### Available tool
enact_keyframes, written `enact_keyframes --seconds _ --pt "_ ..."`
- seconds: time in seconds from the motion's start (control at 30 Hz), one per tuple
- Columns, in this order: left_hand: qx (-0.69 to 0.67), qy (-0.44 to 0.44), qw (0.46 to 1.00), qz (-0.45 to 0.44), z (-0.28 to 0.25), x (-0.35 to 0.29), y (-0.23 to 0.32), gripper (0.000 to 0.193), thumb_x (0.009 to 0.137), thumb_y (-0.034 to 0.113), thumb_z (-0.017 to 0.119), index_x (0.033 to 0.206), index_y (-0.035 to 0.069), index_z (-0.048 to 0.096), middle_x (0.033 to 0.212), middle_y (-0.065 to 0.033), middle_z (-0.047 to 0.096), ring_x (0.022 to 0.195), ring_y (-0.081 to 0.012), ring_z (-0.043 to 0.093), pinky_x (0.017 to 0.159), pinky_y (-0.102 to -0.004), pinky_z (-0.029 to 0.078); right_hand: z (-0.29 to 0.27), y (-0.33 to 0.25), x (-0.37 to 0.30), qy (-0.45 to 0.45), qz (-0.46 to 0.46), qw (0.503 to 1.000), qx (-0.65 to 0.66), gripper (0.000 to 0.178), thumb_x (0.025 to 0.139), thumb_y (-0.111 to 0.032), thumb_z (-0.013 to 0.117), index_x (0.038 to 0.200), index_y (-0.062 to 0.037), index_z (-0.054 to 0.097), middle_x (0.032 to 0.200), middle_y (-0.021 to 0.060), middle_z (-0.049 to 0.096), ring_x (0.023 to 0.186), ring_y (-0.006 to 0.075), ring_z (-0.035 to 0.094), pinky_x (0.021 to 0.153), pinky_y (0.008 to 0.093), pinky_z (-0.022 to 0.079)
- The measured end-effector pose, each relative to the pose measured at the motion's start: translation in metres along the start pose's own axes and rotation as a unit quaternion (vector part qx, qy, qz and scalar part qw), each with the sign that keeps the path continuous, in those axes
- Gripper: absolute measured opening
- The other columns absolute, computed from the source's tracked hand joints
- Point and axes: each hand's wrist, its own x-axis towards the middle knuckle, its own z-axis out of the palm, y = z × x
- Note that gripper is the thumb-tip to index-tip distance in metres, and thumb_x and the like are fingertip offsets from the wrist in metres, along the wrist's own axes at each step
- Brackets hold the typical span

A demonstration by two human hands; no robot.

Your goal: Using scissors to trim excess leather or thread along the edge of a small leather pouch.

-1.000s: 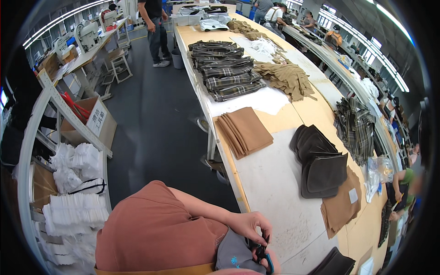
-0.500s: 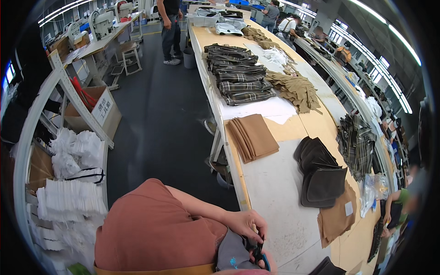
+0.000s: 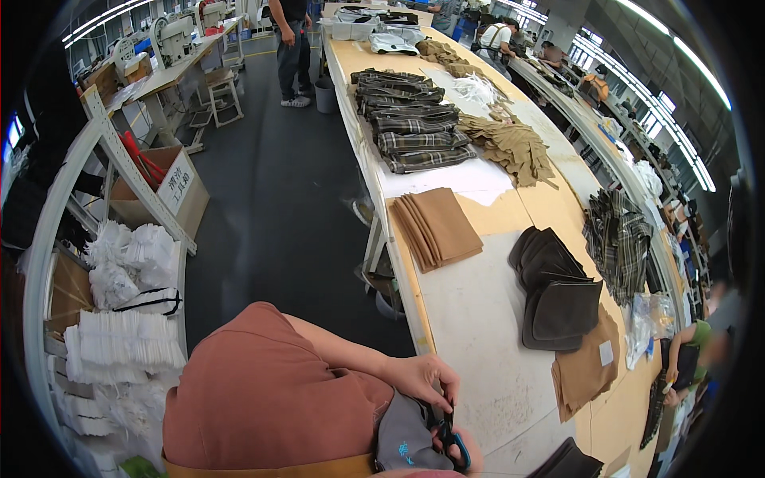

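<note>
At the near edge of the table, my left hand (image 3: 422,378) is closed, with thumb and fingers pinching a small dark piece (image 3: 449,414) whose kind I cannot make out. Just below it, my right hand (image 3: 470,448) grips scissors (image 3: 460,452) with blue and black handles; the blades are mostly hidden among the dark material. Grey cloth (image 3: 398,434) with a blue print lies against my front beside both hands. To the right on the table is a fanned stack of dark brown rounded pieces (image 3: 562,315), partly over tan pieces (image 3: 586,374).
Farther along the table (image 3: 470,319) lie folded brown pieces (image 3: 437,229), plaid bundles (image 3: 414,123) and olive cut strips (image 3: 510,147). Another dark stack (image 3: 567,462) sits at the near edge. A shelf of white bundles (image 3: 123,350) stands left. A person (image 3: 293,48) stands beyond the aisle.
My left hand has lifted slightly, and the small dark piece stands more upright beneath its fingers. More of the scissors' blue handle shows in my right hand. The view has shifted slightly.
</note>
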Motion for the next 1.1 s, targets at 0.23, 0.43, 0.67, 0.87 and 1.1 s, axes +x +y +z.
enact_keyframes --seconds 0.23,0.43,0.67,0.87,1.1 --pt "-0.043 0.084 0.996 0.003 -0.016 -0.004 0.016 0.005 0.084 0.004 0.066 0.087 0.002 0.064 0.087 -0.0041 0.065 0.085 -0.0110 0.061 0.076 -0.0241 0.048 -0.028 0.035 -0.004 -0.084 0.048 0.989 0.113 0.040 0.088 -0.020 0.056 0.115 0.0095 0.053 0.109 0.0178 0.060 0.096 0.0244 0.058 0.082 0.0311 0.046" --pt "-0.080 0.167 0.982 -0.047 -0.047 -0.003 0.015 0.002 0.086 0.004 0.064 0.085 0.003 0.062 0.088 -0.0016 0.063 0.085 -0.0085 0.058 0.078 -0.0232 0.047 -0.036 0.045 -0.004 -0.049 -0.045 0.993 0.100 0.041 0.088 -0.021 0.055 0.117 0.0078 0.053 0.109 0.0177 0.060 0.101 0.0250 0.057 0.087 0.0303 0.044" --pt "-0.035 0.164 0.981 -0.094 -0.044 -0.013 0.012 0.010 0.091 0.011 0.058 0.091 0.002 0.063 0.088 -0.0023 0.064 0.086 -0.0092 0.060 0.081 -0.0243 0.048 -0.050 0.062 -0.005 -0.084 -0.050 0.983 0.158 0.045 0.087 -0.026 0.056 0.119 0.0051 0.052 0.110 0.0181 0.060 0.102 0.0247 0.057 0.087 0.0295 0.045" --pt "-0.003 0.148 0.983 -0.112 -0.042 -0.010 0.012 0.018 0.095 0.015 0.052 0.094 0.001 0.063 0.089 -0.0030 0.064 0.086 -0.0100 0.060 0.082 -0.0253 0.048 -0.070 0.083 -0.004 -0.114 -0.054 0.970 0.208 0.048 0.086 -0.031 0.056 0.121 0.0029 0.052 0.111 0.0185 0.059 0.102 0.0245 0.057 0.087 0.0288 0.045" --pt "-0.042 0.154 0.979 -0.126 -0.042 -0.005 0.012 0.021 0.096 0.016 0.049 0.096 0.000 0.063 0.093 -0.0040 0.065 0.087 -0.0106 0.061 0.082 -0.0253 0.047 -0.094 0.109 -0.002 -0.150 -0.060 0.951 0.264 0.052 0.085 -0.036 0.057 0.122 0.0002 0.051 0.112 0.0188 0.059 0.102 0.0243 0.057 0.087 0.0280 0.045"
